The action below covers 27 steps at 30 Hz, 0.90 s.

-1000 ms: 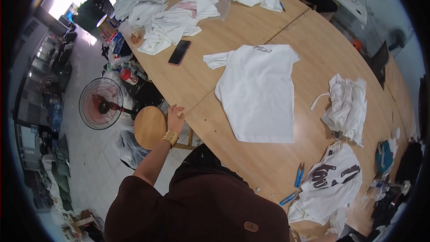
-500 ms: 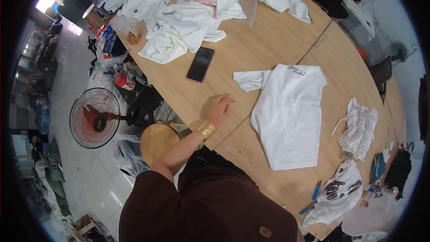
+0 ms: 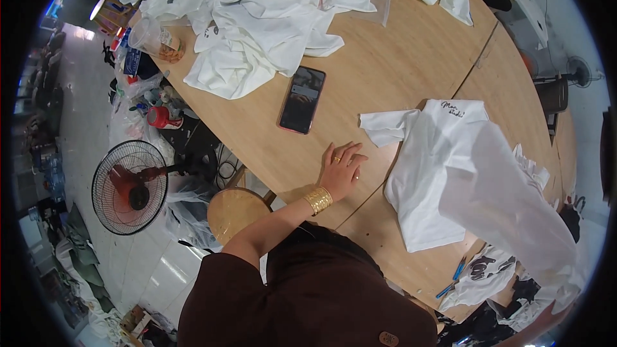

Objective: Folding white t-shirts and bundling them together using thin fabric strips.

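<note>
My left hand point(image 3: 343, 168) rests on the wooden table point(image 3: 379, 51), fingers apart and holding nothing; a gold bracelet is on its wrist. To its right lies a folded white T-shirt point(image 3: 421, 193) with black script near the collar and one sleeve sticking out to the left. A translucent whitish plastic bag point(image 3: 508, 186) stretches across the shirt's right side. My right hand point(image 3: 558, 313) grips the bag at the lower right edge; its fingers are mostly hidden by the plastic. Above my left hand lies a phone point(image 3: 302, 100).
White garments point(image 3: 257, 32) are heaped at the far side beside a plastic cup point(image 3: 157, 42). Blue-handled snips point(image 3: 459, 268) and a printed white cloth point(image 3: 482, 276) lie near right. A stool point(image 3: 238, 212) and a standing fan point(image 3: 130, 186) are left of the table.
My right hand has come into view at lower right. The plastic bag has been drawn up from there over the folded T-shirt. My left hand's fingers have spread, and the view has shifted.
</note>
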Each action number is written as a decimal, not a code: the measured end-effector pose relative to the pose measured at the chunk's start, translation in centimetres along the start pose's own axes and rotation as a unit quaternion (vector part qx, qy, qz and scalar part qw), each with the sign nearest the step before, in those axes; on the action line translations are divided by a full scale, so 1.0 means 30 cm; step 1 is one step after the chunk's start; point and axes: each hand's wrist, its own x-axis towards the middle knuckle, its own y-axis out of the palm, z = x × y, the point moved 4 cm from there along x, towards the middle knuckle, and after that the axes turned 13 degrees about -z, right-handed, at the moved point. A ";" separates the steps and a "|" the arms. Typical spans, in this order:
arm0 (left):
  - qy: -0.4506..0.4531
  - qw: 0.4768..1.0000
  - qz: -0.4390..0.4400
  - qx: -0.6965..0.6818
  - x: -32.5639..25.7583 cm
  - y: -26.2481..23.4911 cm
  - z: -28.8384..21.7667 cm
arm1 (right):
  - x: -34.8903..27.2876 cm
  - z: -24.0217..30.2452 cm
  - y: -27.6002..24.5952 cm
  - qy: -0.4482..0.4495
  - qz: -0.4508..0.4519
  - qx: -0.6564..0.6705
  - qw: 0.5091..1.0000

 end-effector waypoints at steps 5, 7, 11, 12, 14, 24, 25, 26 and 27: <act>-0.006 0.999 0.026 -0.017 0.009 0.002 0.000 | 0.026 0.134 -0.050 -0.013 -0.033 0.008 0.999; -0.007 0.999 0.030 -0.020 0.011 0.002 -0.003 | -0.029 0.220 0.042 0.137 0.016 0.131 0.982; -0.013 0.999 0.028 -0.022 0.012 -0.005 0.002 | -0.105 0.463 0.193 0.292 0.136 0.289 0.902; -0.011 0.999 0.029 -0.023 0.012 0.000 0.000 | -0.157 0.507 0.229 0.290 0.165 0.273 0.902; -0.012 0.999 0.032 -0.022 0.010 0.006 0.003 | -0.204 0.683 0.245 0.217 0.362 0.320 0.848; -0.015 0.998 0.047 -0.029 0.017 -0.003 0.000 | -0.394 0.957 0.218 0.079 0.599 0.303 0.737; -0.015 0.998 0.047 -0.029 0.015 -0.001 0.000 | -0.411 0.956 0.222 0.085 0.600 0.307 0.734; -0.013 0.998 0.045 -0.029 0.014 0.001 0.001 | -0.421 0.955 0.220 0.085 0.599 0.307 0.734; -0.012 0.999 0.043 -0.028 0.013 0.002 0.002 | -0.430 0.956 0.217 0.079 0.600 0.302 0.737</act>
